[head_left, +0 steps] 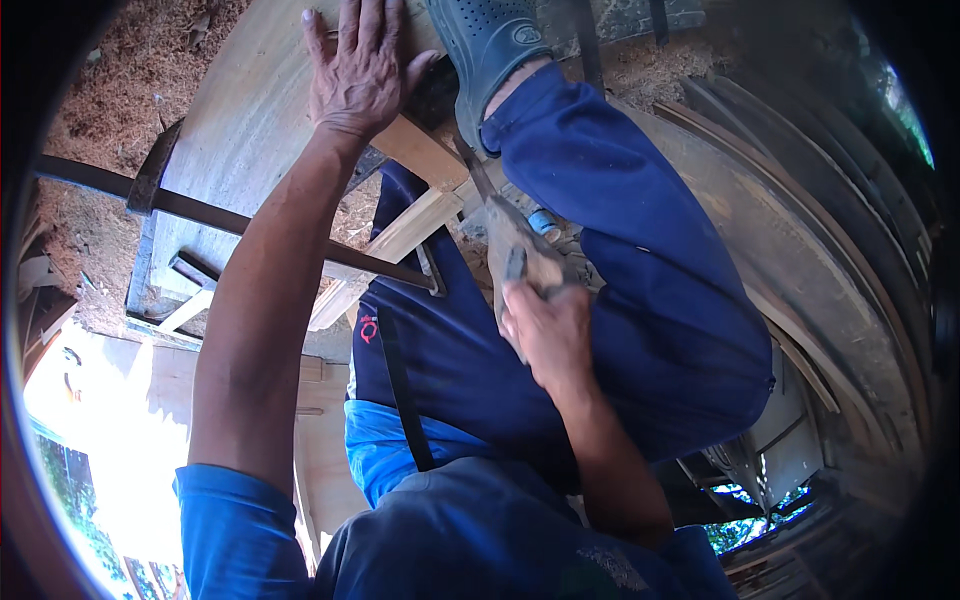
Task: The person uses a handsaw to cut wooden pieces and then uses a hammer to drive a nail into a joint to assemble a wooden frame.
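I have the right hand (550,328) wrapped around a wooden-handled tool (530,238), probably a saw though blurred, its blade (474,170) beside the central block (420,152); the left hand (357,88) lies flat, grasping nothing, on the far-left board (235,115). I judge the work unfinished: no completed cut shows. Sawdust (95,235) spreads left; planks (790,210) lie right.

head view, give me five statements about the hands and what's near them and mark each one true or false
1. The left hand rests on the wooden board. True.
2. The left hand is clenched in a fist. False: its fingers are stretched out.
3. The right hand grips a wooden-handled tool with a narrow blade. True.
4. The blade points toward the bottom of the picture. False: it points up and left.
5. A metal bar passes beneath the left forearm. True.
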Demonstrator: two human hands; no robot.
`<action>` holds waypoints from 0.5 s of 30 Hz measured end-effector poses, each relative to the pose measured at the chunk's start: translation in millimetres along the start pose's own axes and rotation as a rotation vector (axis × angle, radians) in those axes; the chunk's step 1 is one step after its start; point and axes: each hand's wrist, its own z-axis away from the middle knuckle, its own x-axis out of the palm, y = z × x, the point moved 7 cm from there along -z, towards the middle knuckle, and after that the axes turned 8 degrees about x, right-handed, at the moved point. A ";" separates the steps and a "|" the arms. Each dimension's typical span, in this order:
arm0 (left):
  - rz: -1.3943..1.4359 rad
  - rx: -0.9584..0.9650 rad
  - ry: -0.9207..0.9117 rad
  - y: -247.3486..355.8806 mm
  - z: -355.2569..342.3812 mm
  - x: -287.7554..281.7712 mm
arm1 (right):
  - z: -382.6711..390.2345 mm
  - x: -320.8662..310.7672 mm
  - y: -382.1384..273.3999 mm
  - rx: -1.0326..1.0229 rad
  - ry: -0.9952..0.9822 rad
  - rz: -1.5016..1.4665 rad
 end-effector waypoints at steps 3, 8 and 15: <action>-0.012 -0.005 0.061 -1.8 -1.3 -1.9 | -20.7 4.1 -4.2 0.084 0.024 0.173; 0.011 0.014 0.030 5.2 5.6 0.7 | 24.7 -10.7 6.7 -0.098 0.102 -0.089; -0.047 0.012 0.067 -3.9 2.4 -4.8 | 11.7 0.6 5.1 -0.028 0.004 -0.080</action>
